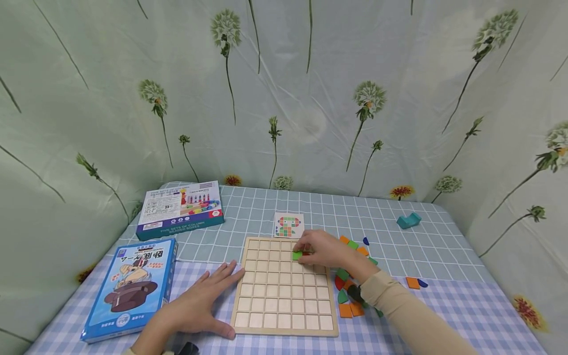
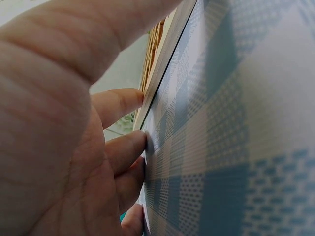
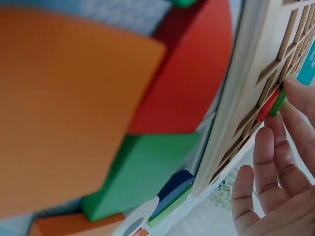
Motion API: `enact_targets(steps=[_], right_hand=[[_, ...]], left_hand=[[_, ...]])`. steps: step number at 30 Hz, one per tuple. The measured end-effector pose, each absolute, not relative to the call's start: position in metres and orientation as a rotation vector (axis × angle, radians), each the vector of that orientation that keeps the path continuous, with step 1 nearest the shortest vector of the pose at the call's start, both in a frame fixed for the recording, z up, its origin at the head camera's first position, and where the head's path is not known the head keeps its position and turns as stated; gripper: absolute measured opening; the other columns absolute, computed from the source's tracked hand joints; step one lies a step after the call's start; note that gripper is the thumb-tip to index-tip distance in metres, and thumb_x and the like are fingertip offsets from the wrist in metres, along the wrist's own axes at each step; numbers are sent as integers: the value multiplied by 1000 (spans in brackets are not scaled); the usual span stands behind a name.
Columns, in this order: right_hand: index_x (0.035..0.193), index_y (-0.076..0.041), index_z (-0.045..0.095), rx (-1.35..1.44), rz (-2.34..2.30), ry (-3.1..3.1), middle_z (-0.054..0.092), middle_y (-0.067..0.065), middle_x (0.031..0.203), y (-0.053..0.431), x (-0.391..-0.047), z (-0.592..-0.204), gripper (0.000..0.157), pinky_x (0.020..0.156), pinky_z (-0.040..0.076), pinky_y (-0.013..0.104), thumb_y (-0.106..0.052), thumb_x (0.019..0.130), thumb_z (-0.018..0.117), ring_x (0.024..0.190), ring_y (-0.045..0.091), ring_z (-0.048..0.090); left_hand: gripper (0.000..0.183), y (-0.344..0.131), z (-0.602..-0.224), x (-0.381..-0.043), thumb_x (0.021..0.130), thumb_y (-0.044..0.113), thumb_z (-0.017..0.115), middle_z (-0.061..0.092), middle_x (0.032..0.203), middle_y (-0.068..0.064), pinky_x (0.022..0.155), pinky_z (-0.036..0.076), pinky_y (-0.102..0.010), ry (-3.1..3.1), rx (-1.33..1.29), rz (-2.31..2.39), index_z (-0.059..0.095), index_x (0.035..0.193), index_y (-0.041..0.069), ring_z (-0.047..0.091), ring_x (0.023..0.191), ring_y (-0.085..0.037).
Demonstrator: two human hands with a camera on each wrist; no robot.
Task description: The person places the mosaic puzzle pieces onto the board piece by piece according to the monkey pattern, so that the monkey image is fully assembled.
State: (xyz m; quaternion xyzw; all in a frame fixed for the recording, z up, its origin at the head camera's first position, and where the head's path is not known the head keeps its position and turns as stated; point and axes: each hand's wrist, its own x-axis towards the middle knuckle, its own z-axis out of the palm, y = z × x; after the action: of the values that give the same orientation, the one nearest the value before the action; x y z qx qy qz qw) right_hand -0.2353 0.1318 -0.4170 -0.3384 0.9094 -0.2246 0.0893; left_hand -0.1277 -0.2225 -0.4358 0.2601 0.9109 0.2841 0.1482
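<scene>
A wooden grid board [image 1: 285, 292] with rows of square cells lies in front of me. My right hand [image 1: 326, 250] is over its upper right part and pinches a green tile [image 1: 297, 256] between thumb and finger. Right beside it on the board is a red piece [image 3: 268, 105], mostly covered by the fingers in the head view. My left hand [image 1: 201, 301] rests on the checked cloth with fingers spread, fingertips and thumb at the board's left edge. At the board's top edge lies a pattern card [image 1: 289, 225] showing a coloured figure.
Right of the board lie loose orange, green, red and blue pieces [image 1: 345, 310], partly under my right forearm. An orange square [image 1: 412, 283] and a teal block [image 1: 408, 221] sit farther right. A blue box [image 1: 130, 291] and a bead game box [image 1: 181, 209] stand at the left.
</scene>
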Motion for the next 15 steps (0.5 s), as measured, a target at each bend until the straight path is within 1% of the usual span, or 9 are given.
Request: enact_targets(steps=[10, 15], right_hand=[[114, -12, 82, -974, -645, 2704, 70, -4, 103, 129, -236, -416, 20, 79, 55, 22, -21, 96, 82, 86, 7, 58], [115, -12, 82, -983, -650, 2698, 70, -4, 103, 130, -237, -416, 20, 79, 55, 22, -21, 97, 82, 87, 7, 59]], left_hand=[[126, -223, -436, -127, 68, 69, 91, 24, 178, -20, 123, 12, -84, 2626, 764, 821, 35, 170, 18, 20, 164, -52], [126, -223, -436, -127, 68, 69, 91, 24, 178, -20, 124, 12, -83, 2622, 760, 826, 35, 169, 18, 20, 164, -51]])
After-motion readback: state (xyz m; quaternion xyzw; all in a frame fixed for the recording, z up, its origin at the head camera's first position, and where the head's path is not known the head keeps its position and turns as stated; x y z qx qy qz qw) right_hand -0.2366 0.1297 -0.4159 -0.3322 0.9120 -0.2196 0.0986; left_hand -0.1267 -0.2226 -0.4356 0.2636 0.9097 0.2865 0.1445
